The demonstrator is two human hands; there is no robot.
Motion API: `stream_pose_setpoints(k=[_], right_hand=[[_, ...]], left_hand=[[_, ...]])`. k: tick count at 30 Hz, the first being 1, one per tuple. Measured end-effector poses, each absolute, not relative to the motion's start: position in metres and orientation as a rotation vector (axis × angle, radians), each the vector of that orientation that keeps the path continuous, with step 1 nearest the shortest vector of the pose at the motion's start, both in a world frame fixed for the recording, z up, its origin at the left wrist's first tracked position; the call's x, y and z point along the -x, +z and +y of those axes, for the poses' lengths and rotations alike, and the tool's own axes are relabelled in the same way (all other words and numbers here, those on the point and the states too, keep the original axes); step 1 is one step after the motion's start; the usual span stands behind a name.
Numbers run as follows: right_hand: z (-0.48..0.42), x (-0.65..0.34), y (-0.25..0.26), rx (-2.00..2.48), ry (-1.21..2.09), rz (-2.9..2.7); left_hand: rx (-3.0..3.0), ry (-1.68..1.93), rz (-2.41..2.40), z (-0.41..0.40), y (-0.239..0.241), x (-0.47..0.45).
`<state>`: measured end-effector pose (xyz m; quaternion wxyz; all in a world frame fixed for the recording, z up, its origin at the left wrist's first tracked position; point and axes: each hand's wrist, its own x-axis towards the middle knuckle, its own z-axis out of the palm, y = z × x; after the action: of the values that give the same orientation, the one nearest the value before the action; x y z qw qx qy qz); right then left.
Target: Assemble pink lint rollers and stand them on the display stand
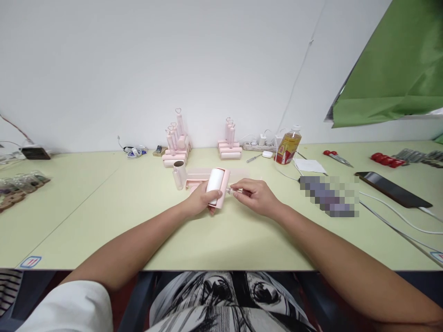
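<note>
My left hand (pixel 200 199) is wrapped round a pink lint roller (pixel 226 179) with a white paper roll (pixel 216 180), held above the table and tilted. My right hand (pixel 258 196) pinches a small clear piece (pixel 230 190), perhaps the handle, against the roller's right side. Its far end is hidden by my fingers. Just behind my left hand, a pink roller part (pixel 191 183) lies on the table. Beside it stand a cardboard-cored roll (pixel 180 168) and a clear-and-pink handle (pixel 177 179).
Pink lint rollers with heart-topped handles are stacked at the back left (pixel 175 157) and back centre (pixel 229 151). Further right are a screwdriver (pixel 254 158), a power strip (pixel 258 147), a drink bottle (pixel 288 145), red-handled scissors (pixel 337 157), a phone (pixel 392 189) and white cables (pixel 398 213).
</note>
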<state>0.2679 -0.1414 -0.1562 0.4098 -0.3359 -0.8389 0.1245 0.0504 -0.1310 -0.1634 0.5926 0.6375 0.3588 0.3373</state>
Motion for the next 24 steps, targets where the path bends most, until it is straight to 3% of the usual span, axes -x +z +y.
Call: stream_pose_setpoints(k=[24], right_hand=[[-0.141,-0.264,-0.169,0.923,0.46,-2.009]], left_hand=[[-1.491,0.765,0.861,-0.136,-0.163,-0.052]])
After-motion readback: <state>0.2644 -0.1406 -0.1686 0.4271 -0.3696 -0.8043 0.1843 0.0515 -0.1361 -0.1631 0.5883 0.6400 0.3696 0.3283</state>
